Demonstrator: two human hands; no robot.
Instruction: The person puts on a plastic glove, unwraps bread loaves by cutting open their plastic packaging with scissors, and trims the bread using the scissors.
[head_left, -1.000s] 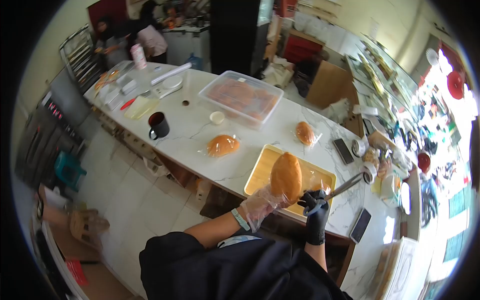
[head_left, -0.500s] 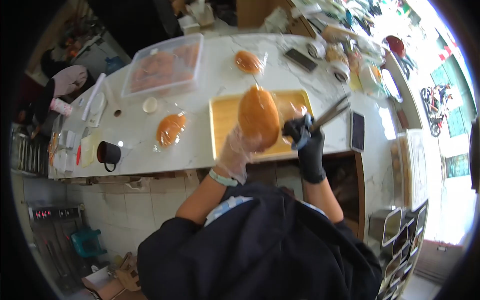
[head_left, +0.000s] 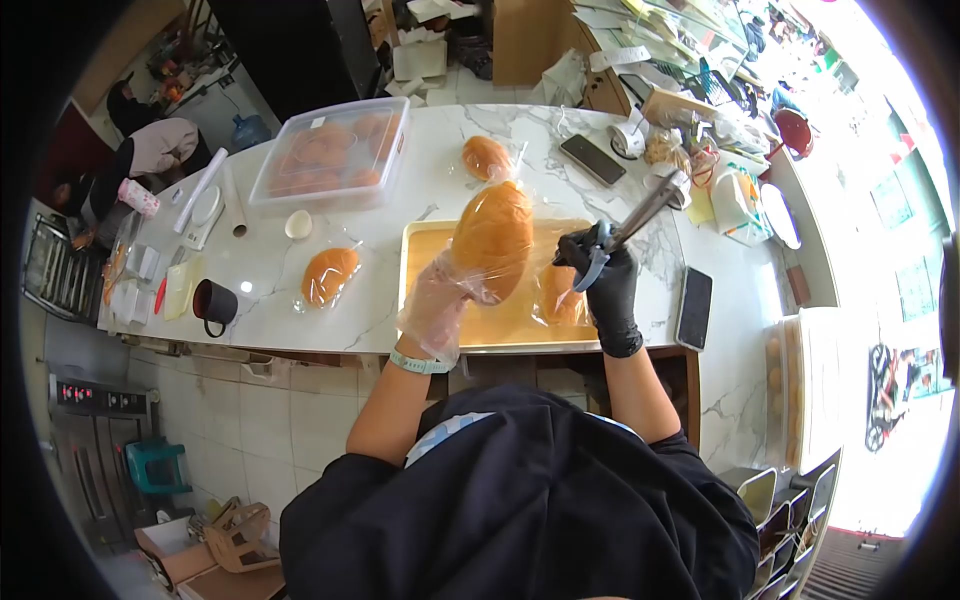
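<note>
My left hand (head_left: 437, 297), in a loose clear plastic glove, grips a large golden-brown bread bun (head_left: 492, 240) above a wooden-coloured tray (head_left: 425, 325). Clear plastic glints on the bun's surface. My right hand (head_left: 612, 295), gloved in black, is closed round scissors (head_left: 645, 213) with blue-grey handle loops; their metal blades point up and to the right, away from the bun. In the tray, beside the right hand, lies a plastic-wrapped bun (head_left: 560, 296). Another wrapped bun (head_left: 330, 276) lies left of the tray, and a third wrapped bun (head_left: 487, 158) lies beyond it.
A lidded clear box (head_left: 335, 150) holds several buns. A dark mug (head_left: 214, 305) and a small white cup (head_left: 298, 224) stand on the marble table. Phones lie at the back (head_left: 594, 160) and right (head_left: 694, 308). A person (head_left: 160, 150) bends over at far left.
The view has shifted, showing more of the tray and the bun in it. The held bun now leans to the right. Both hands keep their hold; the scissor blades look closer together.
</note>
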